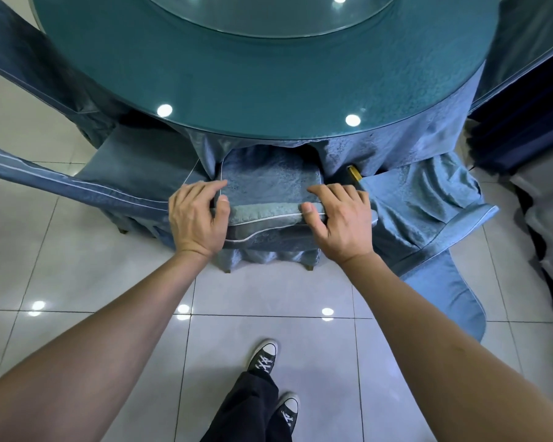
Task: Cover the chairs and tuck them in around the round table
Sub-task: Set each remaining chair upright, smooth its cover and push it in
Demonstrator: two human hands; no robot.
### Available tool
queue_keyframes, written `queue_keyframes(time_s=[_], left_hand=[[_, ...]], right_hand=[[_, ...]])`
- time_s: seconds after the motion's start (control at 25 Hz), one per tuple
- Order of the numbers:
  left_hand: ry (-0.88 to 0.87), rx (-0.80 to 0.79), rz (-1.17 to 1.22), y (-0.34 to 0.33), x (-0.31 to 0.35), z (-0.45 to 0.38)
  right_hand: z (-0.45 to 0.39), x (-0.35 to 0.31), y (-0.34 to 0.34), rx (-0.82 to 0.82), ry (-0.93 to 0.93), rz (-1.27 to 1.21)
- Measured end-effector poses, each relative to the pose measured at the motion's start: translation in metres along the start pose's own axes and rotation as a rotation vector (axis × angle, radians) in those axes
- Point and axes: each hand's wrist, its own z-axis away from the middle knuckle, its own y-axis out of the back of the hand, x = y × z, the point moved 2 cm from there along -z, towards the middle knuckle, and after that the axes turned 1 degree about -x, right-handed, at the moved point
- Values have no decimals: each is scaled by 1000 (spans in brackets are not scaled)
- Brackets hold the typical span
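Observation:
A chair in a blue cover stands in front of me, its seat partly under the round table with a glass top and blue cloth. My left hand grips the left end of the chair's top rail, thumb on the near side, fingers over the far side. My right hand grips the right end the same way. White piping runs along the rail between my hands. The cover's skirt hangs to the floor below.
A covered chair stands close on the left, another further back left. On the right a chair with a loose blue cover shows a bare gold frame tip. Dark fabric stands far right. My feet are on white tiles.

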Motion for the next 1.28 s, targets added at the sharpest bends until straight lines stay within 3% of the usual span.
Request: queue_keyframes(time_s=[0.24, 0.36, 0.6, 1.04, 1.28], left_hand=[[24, -107, 51, 12, 8, -1], [16, -103, 81, 12, 20, -4], [39, -30, 42, 5, 20, -11], [53, -36, 73, -12, 20, -42], [34, -104, 45, -24, -4, -117]], right_hand=[[-1, -8, 8, -62, -30, -52], [-14, 4, 15, -27, -82, -80], [-14, 12, 6, -159, -214, -104], [-43, 26, -4, -32, -274, -58], [-99, 15, -23, -30, -286, -55]])
